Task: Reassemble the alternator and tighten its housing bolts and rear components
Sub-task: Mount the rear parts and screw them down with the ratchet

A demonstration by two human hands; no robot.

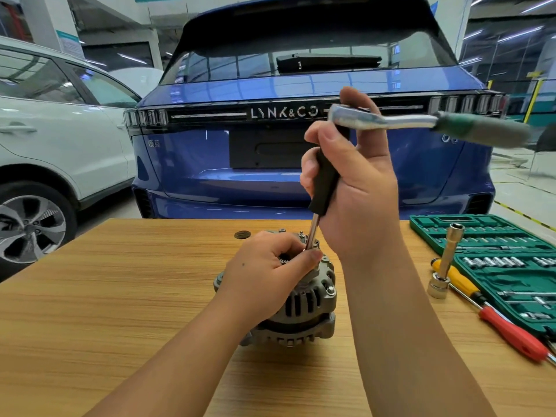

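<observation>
Standing near upright on the alternator [304,299], the driver [323,182] is gripped by right-hand fingers [313,136]; left fingers [310,255] pinch its shaft

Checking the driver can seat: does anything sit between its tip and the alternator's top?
The left hand covers the spot, fingers curled round the driver shaft where it meets the alternator; the tip is hidden.

Left hand [267,266] low, fingers curled, pinching. Right hand [352,176] raised above it, upright, fingers wrapped, gripping. Forearms bare.
</observation>
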